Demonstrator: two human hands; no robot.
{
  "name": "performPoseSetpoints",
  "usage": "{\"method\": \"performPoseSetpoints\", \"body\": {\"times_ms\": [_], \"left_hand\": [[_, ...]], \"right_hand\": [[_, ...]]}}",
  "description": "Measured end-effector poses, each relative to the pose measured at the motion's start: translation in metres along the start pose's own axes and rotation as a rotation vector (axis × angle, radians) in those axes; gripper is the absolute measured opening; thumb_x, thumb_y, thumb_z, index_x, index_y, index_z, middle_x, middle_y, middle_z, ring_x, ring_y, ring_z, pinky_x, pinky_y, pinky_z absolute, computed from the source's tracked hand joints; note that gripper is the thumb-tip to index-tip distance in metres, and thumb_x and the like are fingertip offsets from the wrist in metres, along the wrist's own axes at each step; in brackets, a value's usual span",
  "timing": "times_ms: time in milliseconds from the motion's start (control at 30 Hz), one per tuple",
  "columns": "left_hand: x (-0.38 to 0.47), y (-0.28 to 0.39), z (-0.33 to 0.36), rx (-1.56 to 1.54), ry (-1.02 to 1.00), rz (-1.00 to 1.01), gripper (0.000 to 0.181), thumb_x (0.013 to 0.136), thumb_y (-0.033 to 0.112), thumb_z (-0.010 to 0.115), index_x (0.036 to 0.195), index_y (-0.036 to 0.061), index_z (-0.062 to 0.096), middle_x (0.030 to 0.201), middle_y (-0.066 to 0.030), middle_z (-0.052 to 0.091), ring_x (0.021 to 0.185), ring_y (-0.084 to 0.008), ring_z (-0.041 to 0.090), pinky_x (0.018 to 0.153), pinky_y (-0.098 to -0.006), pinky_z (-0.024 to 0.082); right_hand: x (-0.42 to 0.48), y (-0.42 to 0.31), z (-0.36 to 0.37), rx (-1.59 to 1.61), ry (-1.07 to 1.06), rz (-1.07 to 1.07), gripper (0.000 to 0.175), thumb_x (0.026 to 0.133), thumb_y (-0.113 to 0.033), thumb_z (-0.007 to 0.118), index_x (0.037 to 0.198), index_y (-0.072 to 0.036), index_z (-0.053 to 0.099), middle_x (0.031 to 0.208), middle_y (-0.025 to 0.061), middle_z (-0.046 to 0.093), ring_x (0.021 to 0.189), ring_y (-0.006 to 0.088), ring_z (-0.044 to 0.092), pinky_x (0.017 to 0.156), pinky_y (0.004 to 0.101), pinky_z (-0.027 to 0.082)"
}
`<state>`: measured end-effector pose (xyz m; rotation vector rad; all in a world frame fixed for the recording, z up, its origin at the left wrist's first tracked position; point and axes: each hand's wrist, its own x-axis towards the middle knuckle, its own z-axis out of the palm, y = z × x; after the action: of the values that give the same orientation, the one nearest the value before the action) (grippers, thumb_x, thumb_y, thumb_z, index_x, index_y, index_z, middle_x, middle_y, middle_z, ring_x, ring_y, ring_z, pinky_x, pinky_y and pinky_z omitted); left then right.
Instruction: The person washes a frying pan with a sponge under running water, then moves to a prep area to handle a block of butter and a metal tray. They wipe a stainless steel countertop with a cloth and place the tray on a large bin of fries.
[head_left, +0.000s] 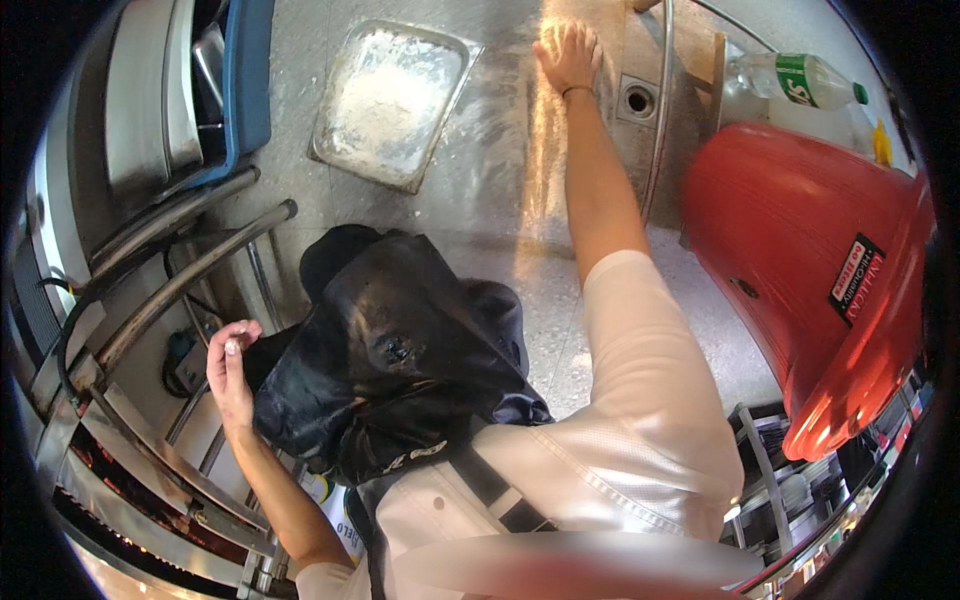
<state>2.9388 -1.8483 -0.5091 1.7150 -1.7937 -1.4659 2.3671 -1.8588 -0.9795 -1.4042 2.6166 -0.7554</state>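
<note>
My right hand (570, 58) reaches far forward, palm down with fingers spread, at the grey floor (495, 135) where pale powder is smeared. Whether it presses on the floor is hard to tell. A dark band circles that wrist. Left of it lies a shallow rectangular metal tray (390, 101) with white powder heaped and spread inside. My left hand (234, 364) hangs beside my knee near a metal tube rail (195, 277). Its fingers are loosely bent, whitish at the tips, and nothing shows in them. A black apron (360, 322) covers my bent legs.
A large red plastic bin (795, 247) stands at the right. Beyond it a clear plastic bottle (799, 79) with a green label lies sideways in the view. A round floor drain (639, 100) sits by a thin metal leg (661, 120). At upper left is a blue crate (251, 75).
</note>
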Motion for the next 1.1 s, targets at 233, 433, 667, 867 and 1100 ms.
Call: {"method": "performPoseSetpoints", "body": {"times_ms": [233,433,667,867,1100], "left_hand": [[-0.004,-0.003,-0.012,0.013,0.044,0.022,0.033,0.105,0.028,0.048,0.117,-0.0011,0.059,0.113,-0.0133,0.066,0.107,-0.0223,0.062,0.1,-0.0375,0.045],[-0.008,-0.011,-0.01,-0.053,0.088,-0.016,0.034,0.105,0.028,0.047,0.117,-0.0011,0.059,0.112,-0.013,0.066,0.105,-0.0222,0.063,0.1,-0.038,0.046],[0.002,-0.002,-0.002,0.032,0.051,-0.032,0.038,0.106,0.032,0.045,0.117,-0.0019,0.059,0.112,-0.0137,0.066,0.106,-0.022,0.063,0.1,-0.038,0.046],[0.003,0.001,-0.017,0.01,0.033,0.02,0.036,0.106,0.03,0.045,0.118,-0.0019,0.059,0.114,-0.0146,0.066,0.107,-0.0232,0.063,0.101,-0.039,0.046],[-0.015,-0.019,-0.023,-0.154,0.127,0.062,0.032,0.105,0.025,0.047,0.12,-0.0015,0.058,0.115,-0.0137,0.065,0.109,-0.0247,0.063,0.101,-0.0406,0.046]], "right_hand": [[-0.056,-0.019,-0.024,0.105,-0.246,-0.122,0.086,0.09,-0.056,0.058,0.15,-0.002,0.032,0.156,0.0192,0.032,0.146,0.0358,0.027,0.119,0.0524,0.022],[-0.157,-0.062,-0.066,-0.359,-0.239,0.359,0.116,0.075,-0.072,0.066,0.146,0.012,0.029,0.155,0.0292,0.028,0.148,0.0344,0.024,0.121,0.0498,0.012],[-0.039,-0.039,0.004,-0.306,0.138,0.04,0.067,0.089,-0.048,0.063,0.145,-0.018,0.041,0.152,0.018,0.035,0.143,0.0422,0.025,0.118,0.0528,0.023],[-0.045,-0.032,-0.011,-0.282,-0.107,-0.073,0.035,0.093,-0.022,0.055,0.128,-0.024,0.057,0.127,0.017,0.057,0.114,0.0403,0.057,0.091,0.05,0.051],[-0.081,-0.02,-0.046,-0.151,-0.355,0.321,0.016,0.096,-0.02,0.054,0.102,-0.007,0.061,0.099,0.018,0.063,0.085,0.0353,0.065,0.073,0.0473,0.054]]}}
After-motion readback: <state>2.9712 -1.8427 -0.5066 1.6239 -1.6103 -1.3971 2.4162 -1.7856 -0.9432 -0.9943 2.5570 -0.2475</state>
